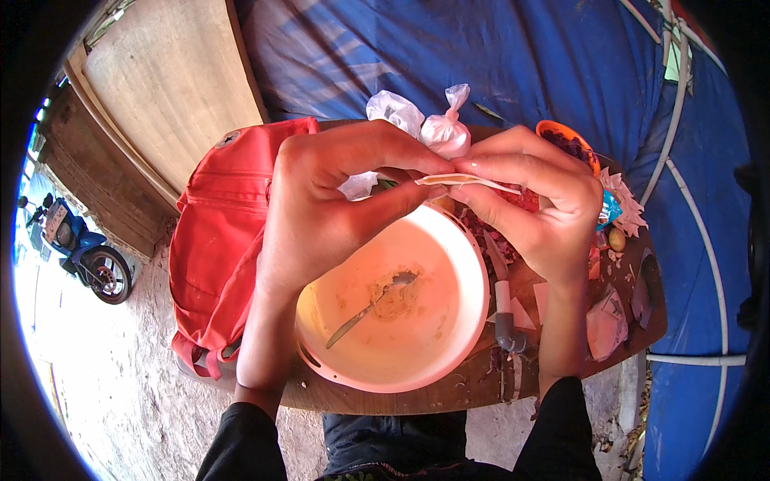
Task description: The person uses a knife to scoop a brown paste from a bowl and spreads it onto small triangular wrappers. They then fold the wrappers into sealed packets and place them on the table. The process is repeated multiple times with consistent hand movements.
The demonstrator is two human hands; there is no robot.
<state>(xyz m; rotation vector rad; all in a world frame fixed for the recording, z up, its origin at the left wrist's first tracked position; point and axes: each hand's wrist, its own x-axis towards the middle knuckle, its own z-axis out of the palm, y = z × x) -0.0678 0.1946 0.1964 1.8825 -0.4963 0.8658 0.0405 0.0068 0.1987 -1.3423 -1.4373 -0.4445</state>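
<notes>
A thin, pale folded wrapper (469, 179), seen nearly edge-on, is held above the far rim of a white basin. My left hand (317, 204) pinches its left end between thumb and fingers. The fingers and thumb of my right hand (541, 200) are closed on its right part. Whether anything lies inside the fold, I cannot tell. Below, in the basin (475, 301), a metal spoon (353, 322) rests in a small amount of brownish paste (393, 305).
A red backpack (220, 232) leans at the basin's left on the wooden table (433, 401). Tied plastic bags (446, 136) stand behind. To the right are an orange bowl (595, 163), a grey-and-white handled tool (504, 317) and scraps. Blue tarp (481, 56) hangs beyond; a motorbike (80, 248) stands far left.
</notes>
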